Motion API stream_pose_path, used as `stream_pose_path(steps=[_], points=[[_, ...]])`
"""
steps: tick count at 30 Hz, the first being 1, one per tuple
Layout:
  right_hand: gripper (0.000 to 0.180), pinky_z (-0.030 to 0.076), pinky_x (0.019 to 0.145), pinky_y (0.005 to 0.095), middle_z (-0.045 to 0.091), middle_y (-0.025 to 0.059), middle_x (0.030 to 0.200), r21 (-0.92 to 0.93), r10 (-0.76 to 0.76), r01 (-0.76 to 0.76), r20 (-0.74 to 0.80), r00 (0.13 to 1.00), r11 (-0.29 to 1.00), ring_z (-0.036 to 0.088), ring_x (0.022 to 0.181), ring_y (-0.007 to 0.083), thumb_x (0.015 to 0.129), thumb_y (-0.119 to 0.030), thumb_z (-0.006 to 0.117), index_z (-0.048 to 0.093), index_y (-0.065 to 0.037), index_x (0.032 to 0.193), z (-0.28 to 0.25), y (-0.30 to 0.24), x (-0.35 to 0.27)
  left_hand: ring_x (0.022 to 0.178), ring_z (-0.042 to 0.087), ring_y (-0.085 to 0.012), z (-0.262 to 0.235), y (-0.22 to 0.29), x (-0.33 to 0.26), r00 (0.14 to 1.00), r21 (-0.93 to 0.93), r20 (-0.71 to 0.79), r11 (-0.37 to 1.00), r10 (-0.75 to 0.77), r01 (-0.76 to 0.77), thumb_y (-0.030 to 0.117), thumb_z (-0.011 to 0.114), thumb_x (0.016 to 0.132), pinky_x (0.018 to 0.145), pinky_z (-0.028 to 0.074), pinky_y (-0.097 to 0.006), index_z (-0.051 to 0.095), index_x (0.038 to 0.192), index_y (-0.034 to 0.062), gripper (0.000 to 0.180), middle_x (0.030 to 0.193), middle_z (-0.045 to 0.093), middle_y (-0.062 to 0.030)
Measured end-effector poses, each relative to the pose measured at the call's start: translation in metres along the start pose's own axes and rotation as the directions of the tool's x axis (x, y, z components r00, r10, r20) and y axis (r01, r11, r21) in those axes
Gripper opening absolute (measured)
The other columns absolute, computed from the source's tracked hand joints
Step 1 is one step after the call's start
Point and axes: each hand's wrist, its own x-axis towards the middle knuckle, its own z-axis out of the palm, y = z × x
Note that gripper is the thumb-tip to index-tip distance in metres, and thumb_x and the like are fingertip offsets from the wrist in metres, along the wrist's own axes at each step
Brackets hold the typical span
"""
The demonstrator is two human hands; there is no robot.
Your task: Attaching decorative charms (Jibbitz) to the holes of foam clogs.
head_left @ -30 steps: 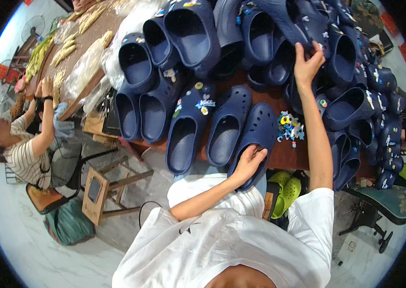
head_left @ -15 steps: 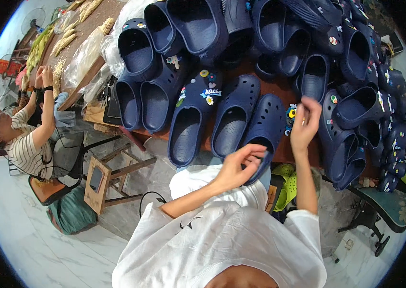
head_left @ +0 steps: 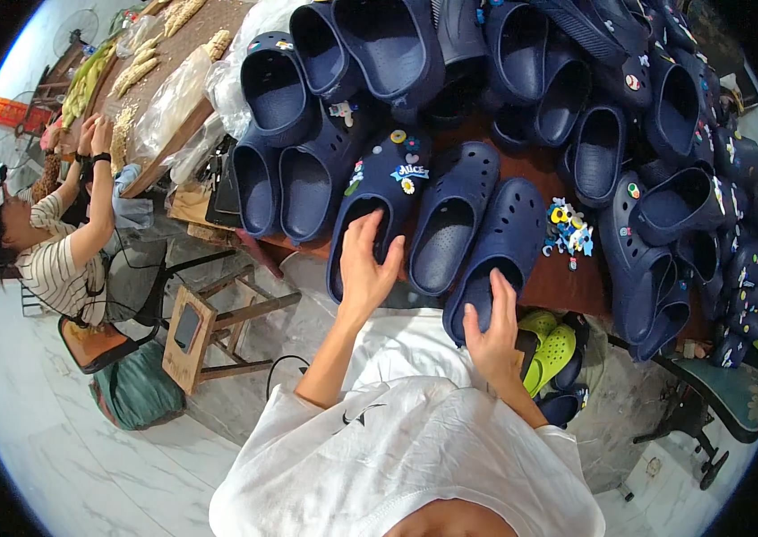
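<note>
My left hand [head_left: 367, 270], fingers apart, is over the foot opening of a navy clog [head_left: 386, 179] with colourful charms on its upper, including a daisy and a lettered blue banner. My right hand [head_left: 492, 329] is also open, its fingers over the heel end of a plain navy clog [head_left: 511, 215] with bare holes. I cannot tell whether either hand touches its clog. Between them lies another plain navy clog [head_left: 453, 210]. A small heap of colourful charms [head_left: 568, 230] lies on the brown table to the right of the plain pair.
Many navy clogs [head_left: 595, 152] are piled along the back and right. Lime-green clogs [head_left: 551, 358] sit below the table edge. At left are a wooden stool [head_left: 189, 345] with a phone, corn cobs [head_left: 139, 70] on another table, and a seated person [head_left: 61, 242] in a striped shirt.
My left hand has moved left from the rightmost plain clog to the decorated one. My right hand has come down and left from beside the charms, uncovering their heap, to the plain clog's heel.
</note>
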Motion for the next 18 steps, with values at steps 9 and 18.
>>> stream_pose_path(steps=[9, 18], points=[[0.065, 0.042, 0.094, 0.0504, 0.056, 0.0357, 0.112, -0.225, 0.243, -0.226, 0.051, 0.969, 0.948, 0.053, 0.106, 0.0517, 0.088, -0.034, 0.071, 0.047, 0.014, 0.125, 0.028, 0.015, 0.045, 0.071, 0.058, -0.0352, -0.004, 0.013, 0.02, 0.997, 0.011, 0.069, 0.999, -0.045, 0.044, 0.005, 0.068, 0.083, 0.062, 0.046, -0.039, 0.062, 0.096, -0.0033, 0.017, 0.08, 0.056, -0.0169], [0.047, 0.048, 0.082, 0.0519, 0.063, 0.0352, 0.093, -0.174, 0.057, -0.062, -0.035, 0.998, 0.983, 0.061, 0.09, 0.0514, 0.085, -0.029, 0.069, 0.059, 0.013, 0.102, 0.043, 0.032, 0.07, 0.068, 0.049, -0.0137, -0.055, 0.001, -0.001, 0.98, -0.268, 0.103, 0.944, -0.17, 0.192, 0.004, 0.065, 0.084, 0.061, 0.041, -0.028, 0.054, 0.084, -0.0042, 0.014, 0.073, 0.047, -0.0079]])
